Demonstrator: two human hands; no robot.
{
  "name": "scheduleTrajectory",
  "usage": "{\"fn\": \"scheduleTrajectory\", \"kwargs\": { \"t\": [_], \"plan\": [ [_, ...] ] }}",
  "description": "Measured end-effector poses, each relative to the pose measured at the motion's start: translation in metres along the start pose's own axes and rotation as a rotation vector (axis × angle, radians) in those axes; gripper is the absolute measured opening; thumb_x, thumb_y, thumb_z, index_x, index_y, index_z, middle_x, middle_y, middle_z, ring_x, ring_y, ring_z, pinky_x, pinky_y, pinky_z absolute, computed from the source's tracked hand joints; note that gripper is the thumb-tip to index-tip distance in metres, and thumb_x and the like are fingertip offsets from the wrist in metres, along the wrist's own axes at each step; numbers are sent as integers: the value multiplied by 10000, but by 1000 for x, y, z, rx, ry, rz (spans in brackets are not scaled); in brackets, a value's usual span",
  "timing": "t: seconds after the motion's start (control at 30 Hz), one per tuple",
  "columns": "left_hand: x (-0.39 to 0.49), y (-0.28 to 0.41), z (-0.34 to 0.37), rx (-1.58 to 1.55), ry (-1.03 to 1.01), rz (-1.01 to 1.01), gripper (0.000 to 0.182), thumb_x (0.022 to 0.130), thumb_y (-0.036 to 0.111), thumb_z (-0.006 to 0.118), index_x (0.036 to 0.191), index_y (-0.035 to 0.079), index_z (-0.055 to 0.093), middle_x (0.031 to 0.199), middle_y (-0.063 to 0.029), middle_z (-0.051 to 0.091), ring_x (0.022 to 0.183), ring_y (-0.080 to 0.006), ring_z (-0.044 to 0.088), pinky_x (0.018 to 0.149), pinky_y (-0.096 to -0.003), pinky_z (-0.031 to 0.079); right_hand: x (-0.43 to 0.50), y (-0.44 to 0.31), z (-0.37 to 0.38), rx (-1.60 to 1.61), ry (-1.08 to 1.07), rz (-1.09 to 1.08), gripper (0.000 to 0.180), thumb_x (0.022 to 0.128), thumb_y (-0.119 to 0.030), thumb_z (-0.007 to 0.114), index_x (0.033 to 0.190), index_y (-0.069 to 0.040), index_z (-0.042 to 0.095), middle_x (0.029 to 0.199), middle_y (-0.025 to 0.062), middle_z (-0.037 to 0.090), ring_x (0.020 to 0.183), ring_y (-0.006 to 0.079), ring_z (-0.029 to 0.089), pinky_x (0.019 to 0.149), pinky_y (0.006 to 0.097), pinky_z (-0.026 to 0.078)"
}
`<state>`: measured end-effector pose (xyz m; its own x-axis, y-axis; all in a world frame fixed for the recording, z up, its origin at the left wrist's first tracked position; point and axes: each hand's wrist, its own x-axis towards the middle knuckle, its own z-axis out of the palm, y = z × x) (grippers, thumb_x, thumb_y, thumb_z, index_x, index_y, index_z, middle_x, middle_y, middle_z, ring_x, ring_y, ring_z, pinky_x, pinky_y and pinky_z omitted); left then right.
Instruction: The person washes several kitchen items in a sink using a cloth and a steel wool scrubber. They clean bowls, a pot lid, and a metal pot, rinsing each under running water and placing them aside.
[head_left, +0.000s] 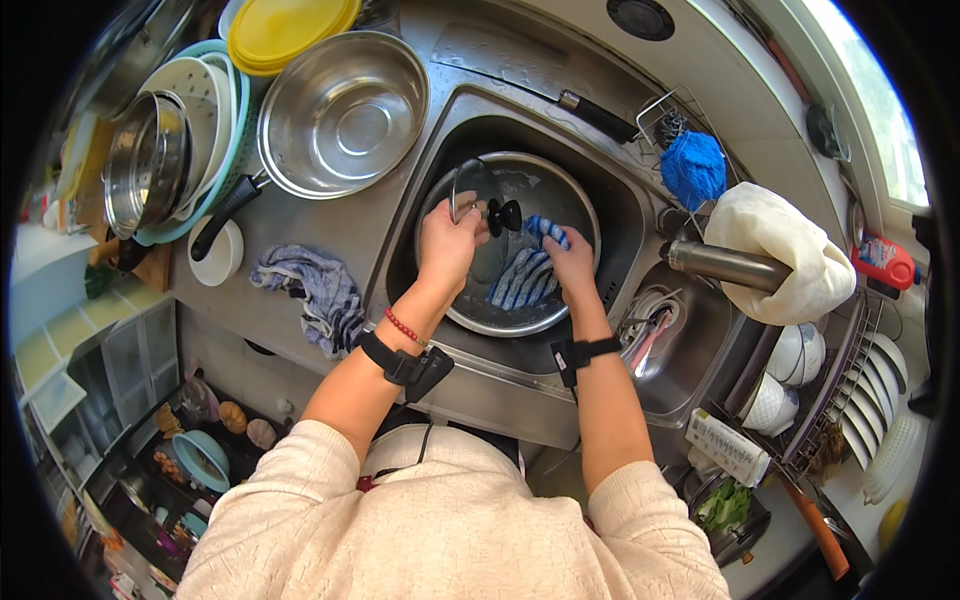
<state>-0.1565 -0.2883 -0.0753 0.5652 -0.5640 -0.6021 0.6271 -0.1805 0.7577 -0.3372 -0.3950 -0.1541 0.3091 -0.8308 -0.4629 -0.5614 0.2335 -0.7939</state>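
Note:
A round metal basin (540, 321) sits in the larger sink compartment (390, 289). Over it my left hand (450, 244) grips the rim of a glass pot lid, whose black knob (505, 217) points to the right. My right hand (571, 262) pinches a blue-and-white striped cloth (523, 281), which hangs down into the basin by the lid. Wet gleams show on the basin's floor. The far part of the lid is hard to make out against the basin.
Left of the sink lie a steel pan (345, 112), a crumpled checked cloth (315, 292) and a white bowl (216, 251). The faucet (727, 266) reaches in from the right above a small sink with utensils (652, 322). A dish rack (817, 397) stands at far right.

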Motion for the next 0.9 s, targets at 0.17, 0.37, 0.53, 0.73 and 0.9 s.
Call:
{"fn": "scheduleTrajectory", "kwargs": {
  "t": [0.17, 0.37, 0.53, 0.73, 0.9],
  "plan": [
    [0, 2, -3, -92, 51, -107, 343, 953, 56, 512, 1278, -49, 492, 1175, -166, 612, 915, -212, 642, 748, -331, 567, -42, -37, -10, 226, -73, -165, 187, 833, -107, 735, 959, 13, 667, 1040, 41, 587, 897, 121, 553, 816, 250, 434],
    [-6, 7, 1, -159, 49, -113, 339, 954, 44, 484, 1274, -69, 472, 1203, -196, 593, 973, -271, 645, 808, -389, 571, -54, -74, 7, 575, -153, -252, 118, 805, 10, 726, 910, -24, 686, 1259, 54, 495, 1037, 129, 528, 851, 266, 450],
    [-5, -8, 2, -336, -169, -177, 312, 969, 31, 444, 1267, -57, 466, 1158, -192, 605, 996, -300, 646, 889, -457, 543, -35, -76, 24, -230, 28, -741, 316, 681, 55, 695, 930, -131, 752, 1269, 126, 509, 1131, 338, 537, 930, 389, 463],
    [-6, -6, -8, -502, 32, -205, 272, 993, 19, 400, 1255, -35, 451, 1299, -234, 520, 1145, -392, 571, 954, -555, 487, -31, -48, 0, -418, 105, -750, 325, 762, 52, 621, 984, -142, 757, 1302, 172, 530, 1141, 382, 539, 961, 407, 470],
    [4, -6, -11, -472, -10, -225, 292, 993, 33, 440, 1279, -29, 435, 1310, -250, 514, 1123, -432, 587, 909, -572, 515, 16, -4, -3, -536, 87, -284, 233, 838, -38, 623, 1039, -97, 726, 1250, 185, 551, 1048, 400, 587, 885, 430, 497]
  ]
}}
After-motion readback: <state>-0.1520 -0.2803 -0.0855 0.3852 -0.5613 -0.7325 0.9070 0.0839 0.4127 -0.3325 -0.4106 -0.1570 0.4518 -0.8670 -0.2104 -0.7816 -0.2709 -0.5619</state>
